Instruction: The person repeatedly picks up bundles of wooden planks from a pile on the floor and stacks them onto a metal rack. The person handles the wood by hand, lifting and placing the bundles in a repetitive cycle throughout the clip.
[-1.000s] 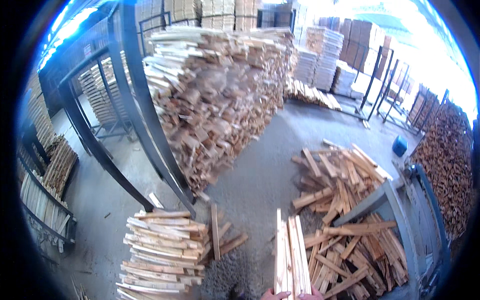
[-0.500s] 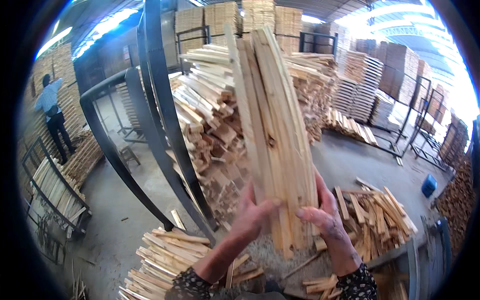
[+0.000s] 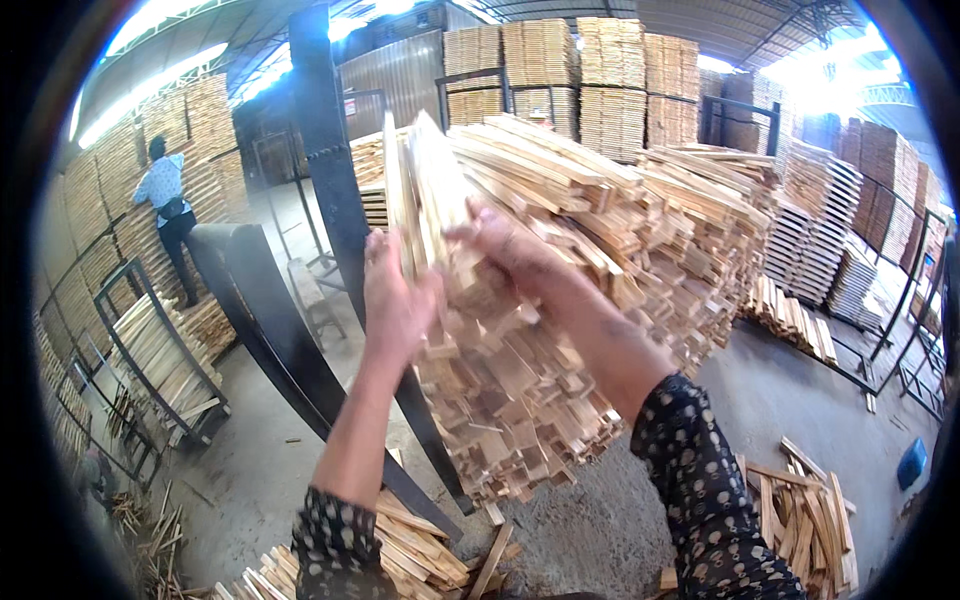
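Note:
A bundle of pale wooden slats (image 3: 428, 180) rests at the upper left of a tall stack of slats (image 3: 520, 390), pointing away from me. At its near end, my left hand (image 3: 400, 300) is closed on the left side. My right hand (image 3: 500, 245) grips the bundle from the right, its fingers partly smeared by motion. Just left of the bundle stands a dark metal post (image 3: 335, 160). Both arms reach forward in dark patterned sleeves.
A bent dark metal frame (image 3: 260, 310) rises at left. Loose slats lie in floor piles at lower left (image 3: 420, 545) and right (image 3: 805, 520). A blue container (image 3: 911, 464) sits far right. Beside stacked timber at far left stands another person (image 3: 170, 205). Tall timber stacks (image 3: 610, 90) line the back.
My hands have carried the slats forward and left, from in front of me onto the stack by the post. The view has swung left.

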Motion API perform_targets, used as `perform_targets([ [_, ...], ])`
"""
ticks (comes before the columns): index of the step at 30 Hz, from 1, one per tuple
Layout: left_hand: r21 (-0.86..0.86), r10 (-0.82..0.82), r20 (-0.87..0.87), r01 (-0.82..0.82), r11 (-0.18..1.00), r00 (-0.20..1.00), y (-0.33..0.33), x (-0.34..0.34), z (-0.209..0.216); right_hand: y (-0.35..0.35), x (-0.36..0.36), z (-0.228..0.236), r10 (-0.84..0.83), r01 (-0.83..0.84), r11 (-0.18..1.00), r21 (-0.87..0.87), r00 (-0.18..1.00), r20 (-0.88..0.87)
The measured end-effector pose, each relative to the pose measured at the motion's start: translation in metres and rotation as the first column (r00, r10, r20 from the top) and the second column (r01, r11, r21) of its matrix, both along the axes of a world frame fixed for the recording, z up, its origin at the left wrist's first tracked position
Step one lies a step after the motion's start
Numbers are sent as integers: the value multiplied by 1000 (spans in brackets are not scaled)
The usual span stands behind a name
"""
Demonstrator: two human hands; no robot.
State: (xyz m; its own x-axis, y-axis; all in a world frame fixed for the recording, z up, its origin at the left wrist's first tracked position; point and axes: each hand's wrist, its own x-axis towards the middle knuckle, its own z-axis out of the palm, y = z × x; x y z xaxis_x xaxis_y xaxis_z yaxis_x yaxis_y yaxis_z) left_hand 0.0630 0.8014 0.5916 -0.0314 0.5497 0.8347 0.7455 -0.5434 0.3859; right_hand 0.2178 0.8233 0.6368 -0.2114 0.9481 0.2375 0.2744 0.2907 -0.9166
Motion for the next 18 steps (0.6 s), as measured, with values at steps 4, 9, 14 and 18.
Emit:
perform_targets([
  [4, 95, -212, -222, 237, 967, 952, -40, -18, -37, 32, -46, -40, -266, -80, 921, 381, 584, 767],
  [9, -30, -403, 138, 410, 911, 905, -22, -40, -96, 25, -57, -43, -230, -108, 918, 381, 638, 735],
  [14, 11, -452, 238, 463, 886, 860, -25, -47, -116, 4, -19, -55, -261, -215, 731, 648, 789, 556],
  [18, 52, -453, 409, 475, 878, 792, -17, -44, -126, 18, -36, -86, -430, -7, 583, 812, 846, 316],
])
